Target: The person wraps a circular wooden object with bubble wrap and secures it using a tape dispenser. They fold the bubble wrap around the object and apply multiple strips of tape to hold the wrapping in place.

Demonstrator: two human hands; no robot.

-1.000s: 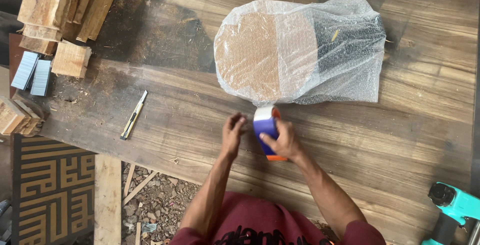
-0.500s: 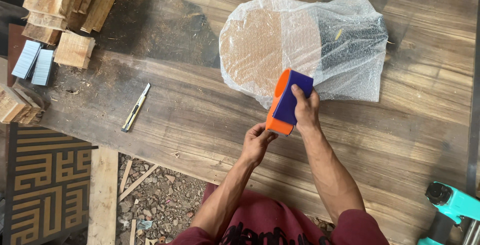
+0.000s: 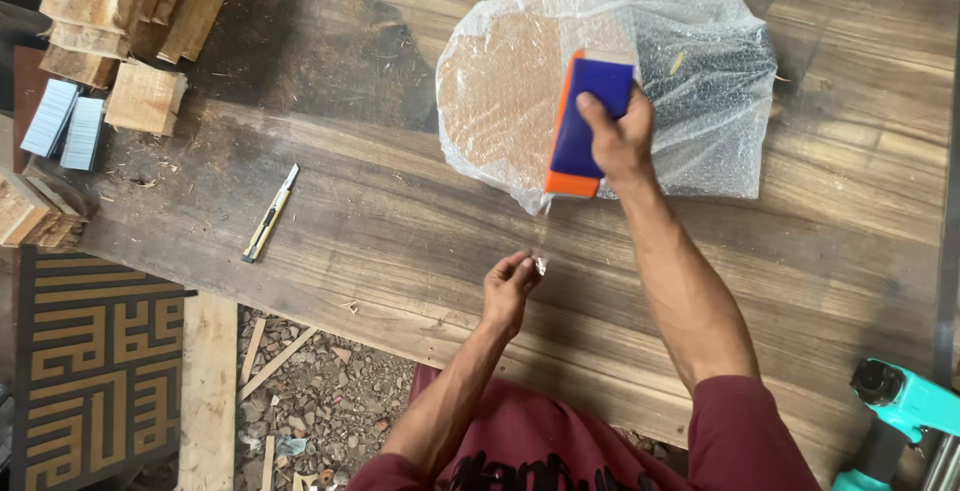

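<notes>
Tape dispenser [image 3: 585,126] over a bubble-wrapped bundle [image 3: 610,86]

The blue-and-orange dispenser tilts upright, held at the bundle's middle; clear tape runs toward seven o'clock. The wrapped bundle lies flat on the wooden table [image 3: 400,221].

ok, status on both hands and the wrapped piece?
Right hand gripping blue-and-orange tape dispenser over bubble-wrapped round wooden piece. Left hand pinching clear tape end above plank table. Nothing in the way.

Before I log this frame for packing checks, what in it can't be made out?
- Wrapped object, head view: bubble wrap blurs it; only a tan part and a dark part show.
- Tape end at left hand: clear strip, too thin to trace.
- Tape dispenser: right hand covers its handle.
- Teal tool: cut off by the frame's edge.
</notes>
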